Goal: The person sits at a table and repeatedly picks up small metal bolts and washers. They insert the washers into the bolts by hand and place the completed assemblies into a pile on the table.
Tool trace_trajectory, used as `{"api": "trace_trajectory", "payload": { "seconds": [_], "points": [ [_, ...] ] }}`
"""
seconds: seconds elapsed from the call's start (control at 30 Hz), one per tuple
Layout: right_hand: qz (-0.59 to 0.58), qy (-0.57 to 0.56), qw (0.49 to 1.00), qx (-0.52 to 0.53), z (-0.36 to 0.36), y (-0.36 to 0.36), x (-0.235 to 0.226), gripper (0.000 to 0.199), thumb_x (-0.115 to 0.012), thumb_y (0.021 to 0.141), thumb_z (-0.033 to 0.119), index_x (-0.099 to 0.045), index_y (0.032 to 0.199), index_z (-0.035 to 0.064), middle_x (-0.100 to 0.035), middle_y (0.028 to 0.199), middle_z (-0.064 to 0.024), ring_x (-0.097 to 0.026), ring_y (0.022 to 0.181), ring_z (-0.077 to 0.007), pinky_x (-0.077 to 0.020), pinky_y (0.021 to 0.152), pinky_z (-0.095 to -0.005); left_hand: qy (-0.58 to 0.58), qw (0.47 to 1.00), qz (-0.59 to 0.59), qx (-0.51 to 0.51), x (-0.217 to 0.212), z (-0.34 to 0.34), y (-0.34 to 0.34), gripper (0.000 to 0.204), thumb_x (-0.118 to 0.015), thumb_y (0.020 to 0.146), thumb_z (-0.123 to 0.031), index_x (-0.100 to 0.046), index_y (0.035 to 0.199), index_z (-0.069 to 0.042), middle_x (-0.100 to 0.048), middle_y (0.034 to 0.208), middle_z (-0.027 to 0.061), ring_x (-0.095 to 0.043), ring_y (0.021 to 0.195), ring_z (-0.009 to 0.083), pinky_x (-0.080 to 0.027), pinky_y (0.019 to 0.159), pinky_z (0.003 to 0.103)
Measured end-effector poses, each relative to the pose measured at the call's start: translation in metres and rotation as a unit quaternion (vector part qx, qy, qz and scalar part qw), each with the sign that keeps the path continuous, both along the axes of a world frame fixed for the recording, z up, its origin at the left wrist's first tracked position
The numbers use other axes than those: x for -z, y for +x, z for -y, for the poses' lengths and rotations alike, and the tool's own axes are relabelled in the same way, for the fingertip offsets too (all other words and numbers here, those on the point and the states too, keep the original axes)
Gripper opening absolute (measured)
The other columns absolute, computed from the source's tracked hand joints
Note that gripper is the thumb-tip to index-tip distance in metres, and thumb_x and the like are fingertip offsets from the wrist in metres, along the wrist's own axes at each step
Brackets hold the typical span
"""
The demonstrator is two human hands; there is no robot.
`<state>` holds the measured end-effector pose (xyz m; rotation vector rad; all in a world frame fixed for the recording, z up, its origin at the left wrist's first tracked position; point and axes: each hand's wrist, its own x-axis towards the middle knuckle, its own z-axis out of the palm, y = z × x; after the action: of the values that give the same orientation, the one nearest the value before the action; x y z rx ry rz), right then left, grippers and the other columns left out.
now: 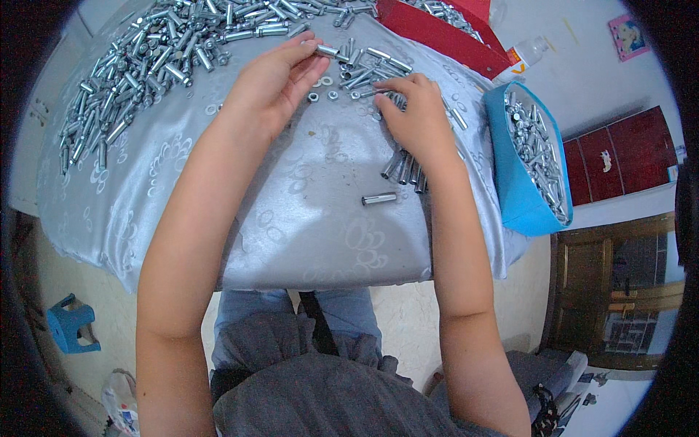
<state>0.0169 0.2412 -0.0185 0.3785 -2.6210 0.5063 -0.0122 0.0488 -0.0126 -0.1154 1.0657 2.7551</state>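
Note:
My left hand (280,81) pinches a shiny metal expansion bolt (328,52) between thumb and fingers, its narrower end pointing right, above the table. My right hand (419,116) is curled over a small pile of metal bolts and sleeves (364,73), thumb and forefinger close together at its edge. What lies between those fingertips is too small to make out. Several metal sleeves (403,171) lie side by side under the right wrist, partly hidden by it. One loose sleeve (378,198) rests nearer me. A few washers and nuts (333,95) are scattered between the hands.
A large heap of expansion bolts (138,80) spreads over the far left of the silver tablecloth (313,240). At the far right stand a red box (444,33) of metal parts, a plastic bottle (528,54) and a blue bin (520,211) filled with bolts. A blue stool (71,324) is on the floor at left.

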Motion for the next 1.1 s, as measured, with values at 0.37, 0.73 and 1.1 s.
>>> {"api": "trace_trajectory", "payload": {
  "seconds": [0.37,0.73,1.1],
  "points": [
    [-0.031,0.061,0.997,0.031,0.004,-0.004,0.006,0.020,-0.061,0.072,0.021,-0.066,0.090,0.0124,-0.052,0.092,-0.0141,-0.045,0.089,-0.0303,-0.0388,0.079,-0.0389,-0.037,0.999,-0.029,0.005,0.001,-0.003,0.003,0.032,-0.054,0.082,-0.006,-0.046,0.111,0.005,-0.056,0.101,0.0130,-0.056,0.093,0.0185,-0.049,0.082,0.025],
    [0.004,0.039,0.999,0.002,0.004,-0.002,0.001,0.021,-0.065,0.068,0.023,-0.067,0.087,0.0134,-0.055,0.090,-0.0131,-0.047,0.090,-0.0299,-0.0395,0.080,-0.0369,-0.035,0.999,-0.031,0.012,0.005,-0.003,0.002,0.033,-0.053,0.082,-0.005,-0.045,0.113,0.005,-0.055,0.102,0.0131,-0.056,0.093,0.0187,-0.049,0.083,0.025],
    [0.083,0.015,0.993,-0.085,0.004,0.010,-0.012,0.015,-0.066,0.067,0.019,-0.066,0.078,0.0085,-0.056,0.083,-0.0136,-0.051,0.084,-0.0294,-0.0417,0.077,-0.0360,-0.036,0.999,-0.026,0.007,0.000,-0.004,0.006,0.032,-0.053,0.082,-0.006,-0.046,0.112,0.005,-0.055,0.102,0.0132,-0.056,0.093,0.0186,-0.049,0.083,0.025]
  ]
}}
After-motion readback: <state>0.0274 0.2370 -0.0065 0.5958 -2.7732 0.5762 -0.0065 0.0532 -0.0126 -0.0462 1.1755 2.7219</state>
